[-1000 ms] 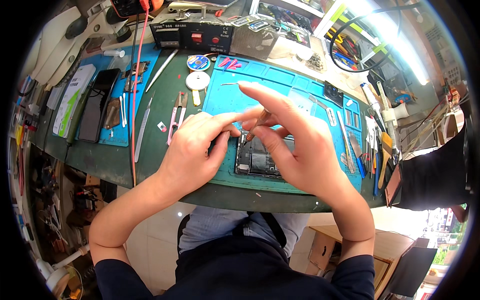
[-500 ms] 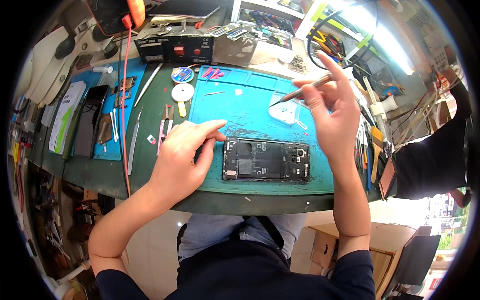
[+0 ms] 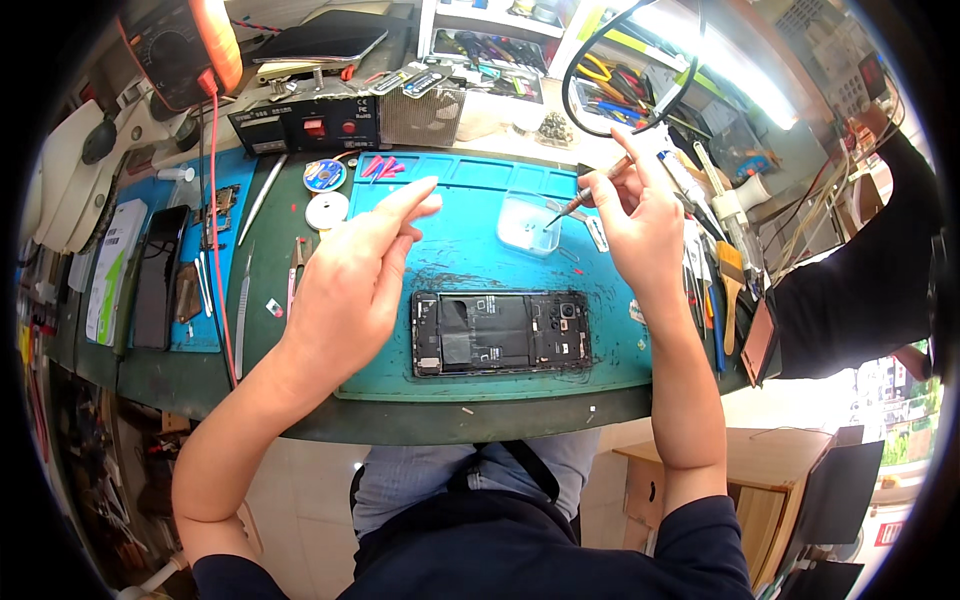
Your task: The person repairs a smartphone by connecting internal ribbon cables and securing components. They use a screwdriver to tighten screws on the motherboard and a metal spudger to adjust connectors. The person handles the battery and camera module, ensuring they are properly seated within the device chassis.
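A screwdriver point(image 3: 580, 203) is gripped in the fingers of my right hand point(image 3: 640, 222), its tip pointing down at a small clear plastic box point(image 3: 528, 222) on the blue work mat point(image 3: 455, 262). Whether the tip touches anything inside cannot be made out. My left hand point(image 3: 350, 282) hovers over the left part of the mat with nothing visible in it, index finger stretched forward and thumb apart. Between my forearms lies a smartphone with its back cover off point(image 3: 500, 333), black inner parts facing up and the camera at its right end.
Solder spools point(image 3: 325, 211), tweezers point(image 3: 244, 310) and a second phone point(image 3: 160, 278) lie to the left. Along the right stand a brush point(image 3: 731, 280) and other tools. A black power unit point(image 3: 310, 125) lines the back; a red cable point(image 3: 213, 230) hangs on the left.
The whole view has shifted, so the bench things appear further left. My left hand has lifted away from the phone's left end and its fingers have straightened. The screwdriver tip is further over the box.
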`<state>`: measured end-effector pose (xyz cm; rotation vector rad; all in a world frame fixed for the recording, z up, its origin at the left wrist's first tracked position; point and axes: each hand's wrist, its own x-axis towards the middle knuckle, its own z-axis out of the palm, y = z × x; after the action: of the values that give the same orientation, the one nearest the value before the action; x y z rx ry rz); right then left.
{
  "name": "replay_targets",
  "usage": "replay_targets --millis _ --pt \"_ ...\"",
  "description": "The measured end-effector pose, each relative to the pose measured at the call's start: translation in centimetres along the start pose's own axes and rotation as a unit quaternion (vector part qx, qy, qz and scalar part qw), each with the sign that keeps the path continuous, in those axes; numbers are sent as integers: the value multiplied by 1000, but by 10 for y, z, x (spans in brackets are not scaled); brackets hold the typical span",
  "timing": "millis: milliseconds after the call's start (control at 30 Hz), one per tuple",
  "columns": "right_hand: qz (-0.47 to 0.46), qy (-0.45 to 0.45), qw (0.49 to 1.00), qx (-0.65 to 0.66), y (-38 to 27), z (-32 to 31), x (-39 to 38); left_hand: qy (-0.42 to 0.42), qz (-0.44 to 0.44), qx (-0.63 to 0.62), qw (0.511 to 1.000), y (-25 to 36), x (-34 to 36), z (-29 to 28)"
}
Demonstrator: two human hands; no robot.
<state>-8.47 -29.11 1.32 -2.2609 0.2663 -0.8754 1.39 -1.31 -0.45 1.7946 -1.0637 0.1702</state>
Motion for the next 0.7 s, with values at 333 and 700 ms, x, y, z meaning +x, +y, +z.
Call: replay_targets --millis 333,700 --pt "34 -23 983 178 -38 2 -12 -95 -62 -45 992 6 1 -3" --pt "-43 -105 977 182 -66 15 -31 -109 -78 -67 989 5 -1 2"
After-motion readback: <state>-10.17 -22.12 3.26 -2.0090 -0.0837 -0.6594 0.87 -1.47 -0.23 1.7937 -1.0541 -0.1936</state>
